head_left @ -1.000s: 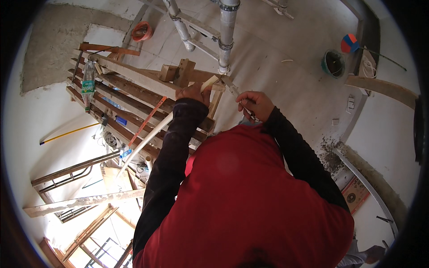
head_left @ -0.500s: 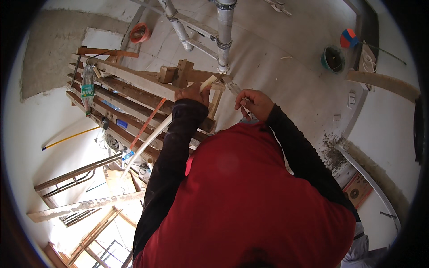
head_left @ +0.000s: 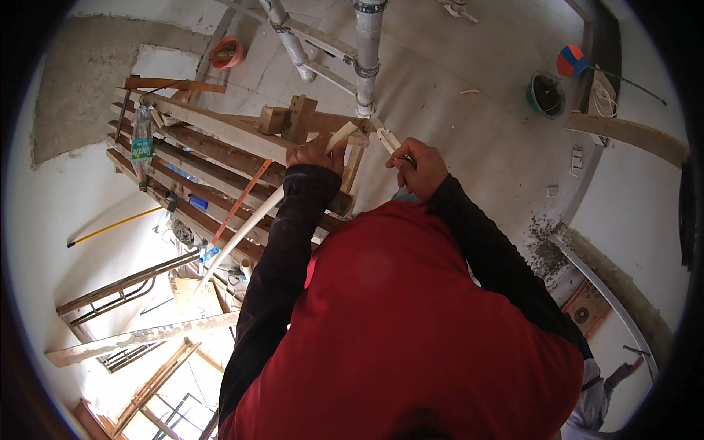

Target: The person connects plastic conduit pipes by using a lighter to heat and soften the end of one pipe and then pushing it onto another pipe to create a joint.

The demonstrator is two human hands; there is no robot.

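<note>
My left hand [head_left: 314, 155] is closed around a long cream-coloured strip [head_left: 246, 226]. The strip's short, bent end sticks out past my fingers, and its long part runs back beneath my left forearm toward the lower left. To the right, my right hand [head_left: 421, 169] is closed on a short, pale, narrow piece [head_left: 386, 138]. That piece points up and left toward the strip's end without touching it; its exact kind is unclear. Just beyond my left hand is a rough wooden bench [head_left: 205, 126] of spaced planks, with wood blocks [head_left: 299, 117] on its near right end.
A plastic bottle [head_left: 142, 147], an orange ruler-like strip [head_left: 240, 207] and a blue object [head_left: 198, 202] lie on the planks. Metal scaffold poles [head_left: 367, 59] stand ahead. Buckets, one orange [head_left: 227, 53] and one green [head_left: 545, 95], sit on the floor. Another person [head_left: 595, 400] is at lower right.
My right hand has shifted slightly, and the pale piece in it now shows more clearly, tilted up to the left. At lower right the other person's arm has come into view.
</note>
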